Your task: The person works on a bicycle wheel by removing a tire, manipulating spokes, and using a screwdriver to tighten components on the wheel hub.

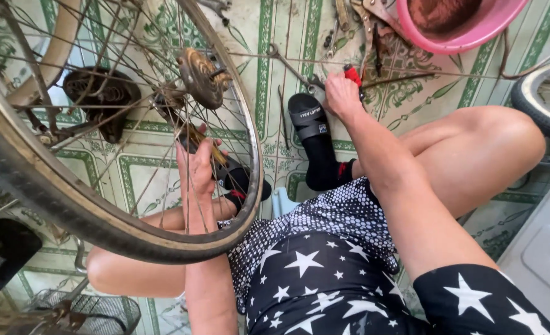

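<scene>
Our left hand (197, 164) is raised among the spokes of a bicycle wheel (110, 208), fingers closed around a small dark, brush-like object near the rusty hub (200, 77); what it is exactly we cannot make out. The wheel stands tilted against our left knee, seemingly so that the hub faces us. Our right hand (341, 93) reaches forward to the tiled floor (275, 37), closed on a red-handled tool (352, 75) whose working end is hidden behind the fingers. Wrenches (290, 68) lie just beside it, near our foot in a black sandal (308, 116). Further out, a pink basin (473, 28) is cut off at the top edge, and a second tyre (538, 102) enters from the right.
</scene>
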